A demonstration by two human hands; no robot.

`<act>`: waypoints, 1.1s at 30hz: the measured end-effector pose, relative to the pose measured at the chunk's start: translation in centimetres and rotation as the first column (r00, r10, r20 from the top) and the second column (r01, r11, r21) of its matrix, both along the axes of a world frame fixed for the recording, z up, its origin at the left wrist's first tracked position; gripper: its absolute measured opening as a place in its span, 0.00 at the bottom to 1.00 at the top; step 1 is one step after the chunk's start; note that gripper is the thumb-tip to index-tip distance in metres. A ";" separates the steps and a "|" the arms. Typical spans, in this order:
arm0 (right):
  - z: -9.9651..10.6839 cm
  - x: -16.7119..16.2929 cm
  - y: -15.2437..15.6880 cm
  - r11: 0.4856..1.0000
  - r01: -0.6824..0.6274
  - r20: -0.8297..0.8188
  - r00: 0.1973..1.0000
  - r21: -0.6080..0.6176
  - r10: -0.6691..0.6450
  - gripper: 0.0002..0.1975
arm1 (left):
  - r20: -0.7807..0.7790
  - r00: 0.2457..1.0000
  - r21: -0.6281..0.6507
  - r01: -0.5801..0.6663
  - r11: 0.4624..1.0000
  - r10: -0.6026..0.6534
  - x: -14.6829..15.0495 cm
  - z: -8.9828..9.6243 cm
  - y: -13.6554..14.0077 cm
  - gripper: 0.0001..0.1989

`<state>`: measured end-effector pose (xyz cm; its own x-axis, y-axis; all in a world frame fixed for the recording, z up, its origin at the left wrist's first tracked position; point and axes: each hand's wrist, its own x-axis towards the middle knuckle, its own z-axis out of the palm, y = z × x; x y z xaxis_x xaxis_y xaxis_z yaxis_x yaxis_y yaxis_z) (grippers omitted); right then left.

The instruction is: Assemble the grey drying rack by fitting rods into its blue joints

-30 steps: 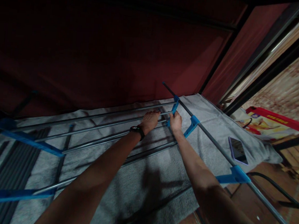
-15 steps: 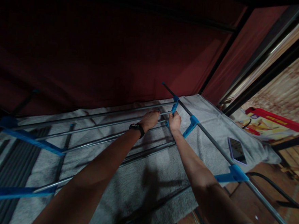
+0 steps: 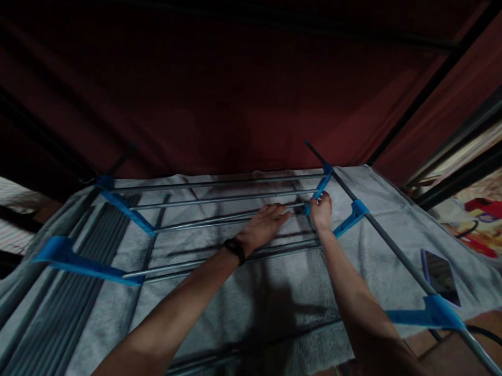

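A rack of grey metal tubes and blue plastic brackets lies across a grey cloth. My right hand [image 3: 321, 211] is closed around the end of a blue bracket [image 3: 321, 186] on the right-hand upright tube [image 3: 387, 241]. Just left of it, my left hand [image 3: 265, 226], with a dark band on its wrist, reaches over the crossbars with its fingers stretched out and the thumb apart. One metal crossbar [image 3: 299, 204] runs between my left fingertips and the bracket. Another blue bracket [image 3: 352, 218] sits nearer on the same upright. My right fingertips are partly hidden.
Several loose grey tubes [image 3: 69, 295] lie side by side on the cloth [image 3: 312, 295] at left. Blue brackets [image 3: 82, 262] join the left upright. A phone [image 3: 441, 276] rests at right, near a colourful package [image 3: 500, 228]. Dark red fabric [image 3: 239, 107] hangs behind.
The view has turned left. My left hand has drawn back from the bracket along the crossbars, and its fingers have straightened. My right hand stays at the same bracket.
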<state>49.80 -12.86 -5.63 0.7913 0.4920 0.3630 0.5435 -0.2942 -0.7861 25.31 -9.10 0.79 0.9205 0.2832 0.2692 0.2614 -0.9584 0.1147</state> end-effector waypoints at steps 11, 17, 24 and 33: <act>0.6 -12.0 -0.5 0.806 -0.578 0.136 0.795 -0.129 0.591 0.15 | 0.344 0.413 -0.826 -0.294 0.480 0.844 -13.7 -2.4 -0.9 0.13; 1.0 -18.9 -0.1 0.545 -0.782 0.091 0.546 -0.303 0.833 0.13 | 0.344 0.281 -0.829 -0.358 0.430 0.896 -18.1 -3.9 -7.5 0.10; 2.1 -23.3 -0.5 0.328 -0.866 0.055 0.333 -0.378 0.941 0.12 | 0.387 -0.029 -0.879 -0.314 0.359 0.922 -22.5 -4.9 -7.5 0.07; 2.8 -24.9 4.7 0.328 -0.827 0.115 0.310 -0.458 0.944 0.15 | 0.424 -0.186 -0.891 -0.262 0.371 0.886 -23.0 -3.9 -5.7 0.07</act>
